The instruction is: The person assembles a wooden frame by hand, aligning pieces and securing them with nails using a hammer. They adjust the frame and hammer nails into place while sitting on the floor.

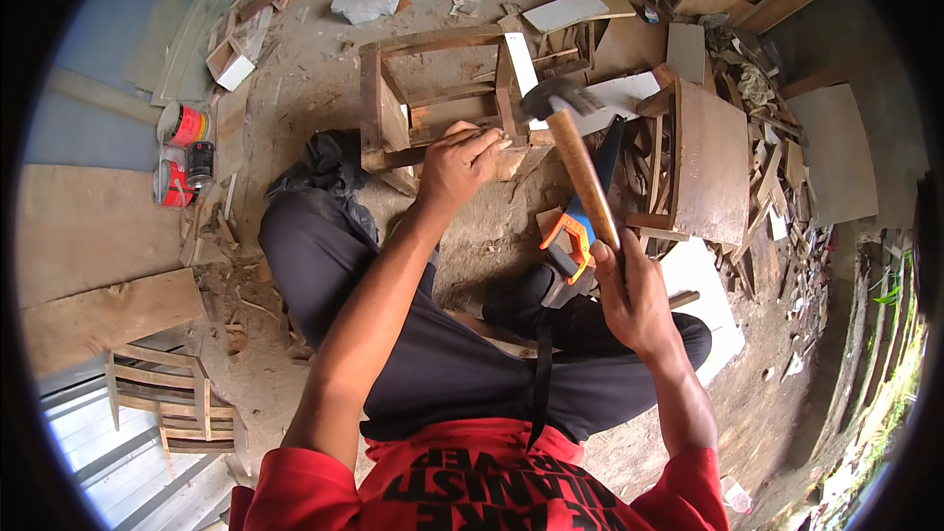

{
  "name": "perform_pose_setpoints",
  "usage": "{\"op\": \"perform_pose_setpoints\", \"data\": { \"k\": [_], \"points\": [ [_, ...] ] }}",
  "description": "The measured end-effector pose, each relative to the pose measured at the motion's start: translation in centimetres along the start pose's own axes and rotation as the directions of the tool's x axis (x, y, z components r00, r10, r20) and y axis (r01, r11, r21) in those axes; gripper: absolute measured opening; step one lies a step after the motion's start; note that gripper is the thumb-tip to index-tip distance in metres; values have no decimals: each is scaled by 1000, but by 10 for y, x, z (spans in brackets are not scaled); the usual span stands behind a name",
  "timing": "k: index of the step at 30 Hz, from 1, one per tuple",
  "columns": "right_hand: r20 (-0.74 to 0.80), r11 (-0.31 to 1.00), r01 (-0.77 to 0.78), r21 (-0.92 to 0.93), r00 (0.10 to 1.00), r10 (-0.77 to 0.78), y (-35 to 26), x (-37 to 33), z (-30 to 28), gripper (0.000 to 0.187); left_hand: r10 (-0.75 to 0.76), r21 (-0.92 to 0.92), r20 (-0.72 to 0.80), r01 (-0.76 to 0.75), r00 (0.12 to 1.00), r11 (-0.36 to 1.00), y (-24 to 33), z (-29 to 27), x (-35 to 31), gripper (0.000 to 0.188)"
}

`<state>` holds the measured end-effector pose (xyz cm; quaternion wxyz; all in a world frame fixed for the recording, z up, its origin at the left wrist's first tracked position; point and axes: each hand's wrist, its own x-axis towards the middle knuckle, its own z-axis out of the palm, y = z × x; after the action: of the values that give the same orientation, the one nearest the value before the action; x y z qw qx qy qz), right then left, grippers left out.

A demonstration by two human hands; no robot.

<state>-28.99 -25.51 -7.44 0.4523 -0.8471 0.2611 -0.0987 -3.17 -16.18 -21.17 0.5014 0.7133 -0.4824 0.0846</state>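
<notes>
My left hand (457, 165) rests at the near right corner of a brown wooden frame (433, 40), like a stool or chair base, standing on the dirt floor. Its fingers are pinched together against the wood; what they hold is too small to make out. My right hand (634, 297) grips a claw hammer (586, 175) by the lower part of its wooden handle. The dark hammer head is raised, just right of the frame's corner. Behind the hammer lies a handsaw (567, 243) with an orange and blue handle and a dark blade.
A wooden stool-like piece (710, 162) lies at the right, beside heaped wood scraps (772, 182). Pale stones (367, 4) sit at the back. Paint cans (175, 182) stand at the left, and a black plastic bag (320, 172) lies by my left knee. A slatted wooden piece (177, 388) is at lower left.
</notes>
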Motion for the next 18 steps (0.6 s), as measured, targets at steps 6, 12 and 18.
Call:
{"op": "perform_pose_setpoints", "data": {
  "k": [6,12,18],
  "points": [
    [-24,995,-97,-27,995,96,27,4,13,34,-19,-44,-17,18,1000,999,1,1,3,17],
    [-30,897,-288,335,948,315,43,-11,28,35,-208,-177,55,215,977,960,23,4,13,18],
    [-26,824,-325,464,925,379,49,-30,45,38,-201,-90,98,210,975,974,16,14,12,19]
  ]
}}
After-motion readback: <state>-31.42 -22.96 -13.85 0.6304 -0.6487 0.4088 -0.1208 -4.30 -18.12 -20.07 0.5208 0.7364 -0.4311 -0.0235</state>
